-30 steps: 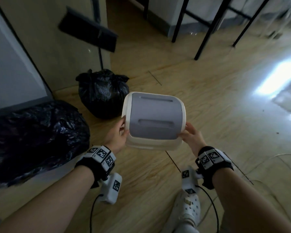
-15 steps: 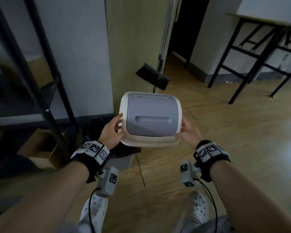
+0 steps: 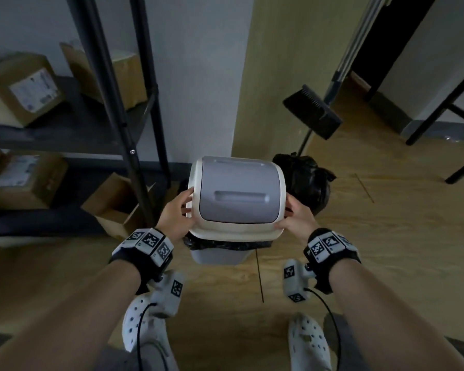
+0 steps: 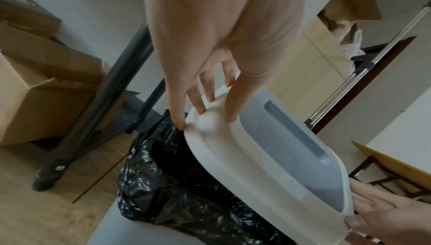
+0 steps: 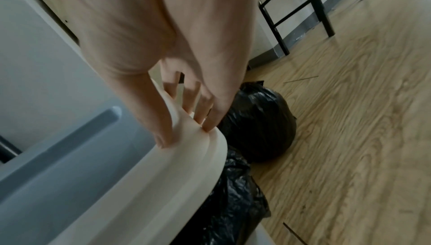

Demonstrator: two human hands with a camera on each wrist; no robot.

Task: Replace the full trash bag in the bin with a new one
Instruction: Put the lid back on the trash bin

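Lid (image 3: 236, 194): smooth matt plastic, cream rim, grey flap. Bin liner (image 4: 186, 193): thin crinkled glossy black plastic; tied bag (image 5: 256, 120) likewise. Floor (image 3: 386, 236): wood-grain, slight sheen. Boxes (image 3: 19, 89): matt brown cardboard. Broom handle (image 4: 338, 98): shiny metal.

Both hands, left hand (image 3: 176, 214) and right hand (image 3: 296, 218), hold the lid (image 3: 237, 195) over the bag-lined bin (image 3: 217, 257); a tied black bag (image 3: 306, 178) sits just beside it.

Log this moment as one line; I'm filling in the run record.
step: fitting lid onto bin | left hand: grips lid | right hand: grips lid | new liner: in bin | lid: not seated
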